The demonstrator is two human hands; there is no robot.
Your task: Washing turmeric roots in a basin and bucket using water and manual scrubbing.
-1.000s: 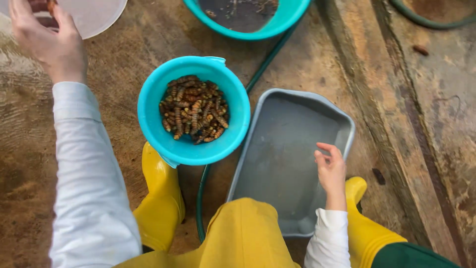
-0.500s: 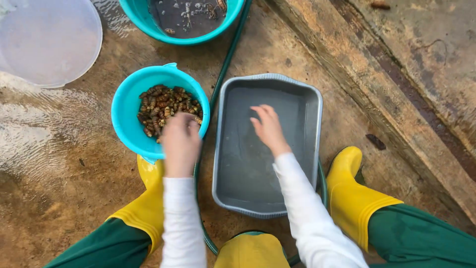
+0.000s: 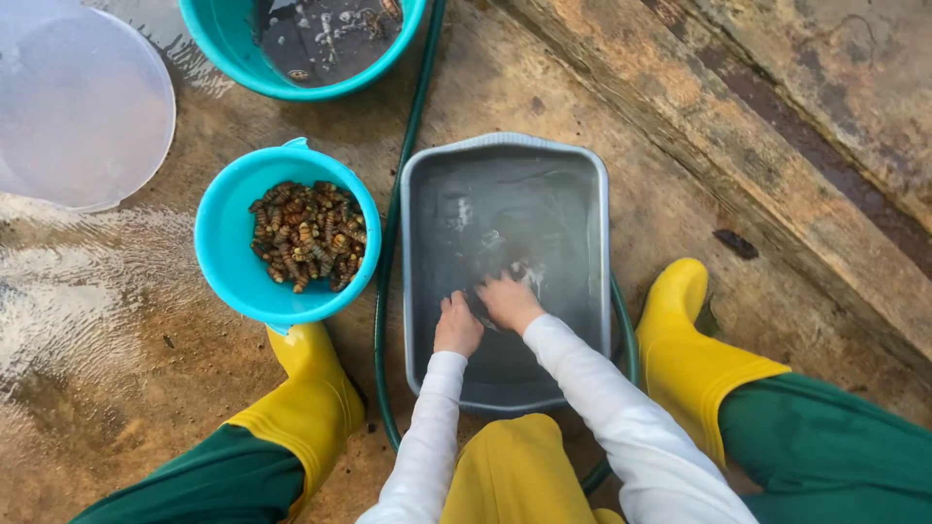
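Both my hands are down in a grey rectangular tub [image 3: 582,165] of water between my knees. My left hand [image 3: 456,328] is curled, knuckles up, with its fingertips under the water. My right hand [image 3: 509,301] is close beside it, fingers dipped in, and the water foams white around them. A small dark shape lies between the two hands; I cannot tell what it is or which hand has it. Left of the tub stands a small teal bowl [image 3: 221,254] holding several brown ridged larvae [image 3: 309,235].
A bigger teal basin [image 3: 221,39] with dark water is at the top. A clear plastic lid [image 3: 83,107] lies top left. A green hose [image 3: 398,194] runs along the tub's left side. My yellow boots [image 3: 311,398] flank the tub on wet concrete.
My left hand left the larvae bowl and went into the tub. My right hand slid toward me to meet it. The water is now stirred and foamy.
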